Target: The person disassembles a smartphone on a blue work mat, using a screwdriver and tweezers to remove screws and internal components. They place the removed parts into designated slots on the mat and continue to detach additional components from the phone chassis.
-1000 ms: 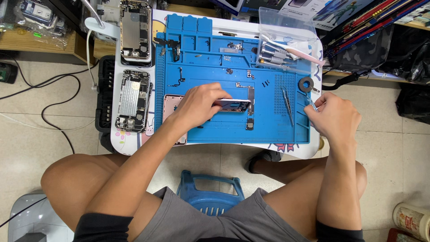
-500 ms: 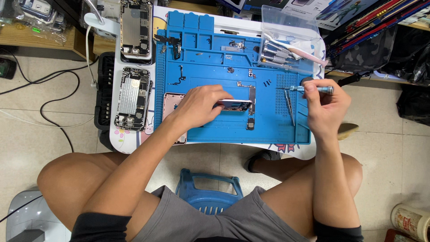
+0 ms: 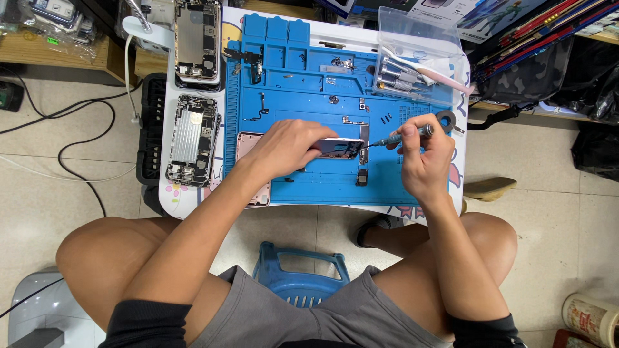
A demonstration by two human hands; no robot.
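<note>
Blue silicone mat (image 3: 303, 180) covers most of the small white tabletop (image 3: 445, 206), and both hands work above its middle. The left hand (image 3: 284, 147) lies palm down, its grip closed over the left end of a dark phone part (image 3: 340, 148), fingers curled on its top edge and pinning it to the mat. The right hand (image 3: 420, 158) has its grip pinched tight around a slim screwdriver (image 3: 400, 136), thumb and forefinger together on the shaft; the tip points left and meets the right edge of the phone part, just beside the left fingertips. A small black component (image 3: 362, 176) lies just below the tip. Under the left wrist a pink phone shell (image 3: 248, 161) shows partly. Well to the left of that grip lie two opened phone bodies (image 3: 192, 138). Beyond the right grip sits a clear plastic box (image 3: 416, 58) of tools, and a grey ring (image 3: 445, 120) lies just beside the right knuckles.
</note>
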